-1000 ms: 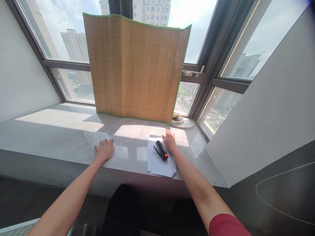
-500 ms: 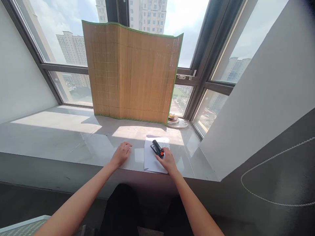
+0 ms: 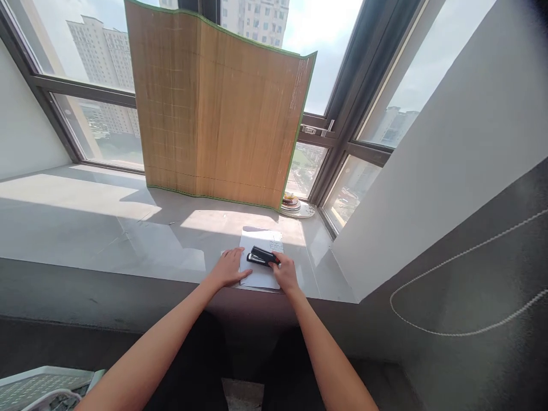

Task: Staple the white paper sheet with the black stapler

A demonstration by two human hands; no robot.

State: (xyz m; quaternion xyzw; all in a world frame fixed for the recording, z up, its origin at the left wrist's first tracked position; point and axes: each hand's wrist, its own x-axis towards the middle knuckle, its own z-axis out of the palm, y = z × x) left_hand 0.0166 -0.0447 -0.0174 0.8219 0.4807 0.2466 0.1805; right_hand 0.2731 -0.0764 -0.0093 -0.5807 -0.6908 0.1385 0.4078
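A black stapler (image 3: 262, 256) with an orange end lies across a white sheet of paper (image 3: 262, 241) near the front edge of the grey window sill (image 3: 128, 228). My right hand (image 3: 285, 272) is closed around the stapler's right end. My left hand (image 3: 229, 269) rests flat with its fingers apart on the paper's left edge, beside the stapler's nose.
A bamboo mat (image 3: 218, 114) stands folded upright against the window behind the paper. A small stack of plates (image 3: 295, 205) sits at the sill's back right corner. A white slanted wall (image 3: 428, 171) closes off the right side. A white basket (image 3: 43, 388) shows at bottom left.
My left hand slid right from the bare sill onto the paper's edge. My right hand took hold of the stapler and turned it to lie sideways. The view shifted closer and lower.
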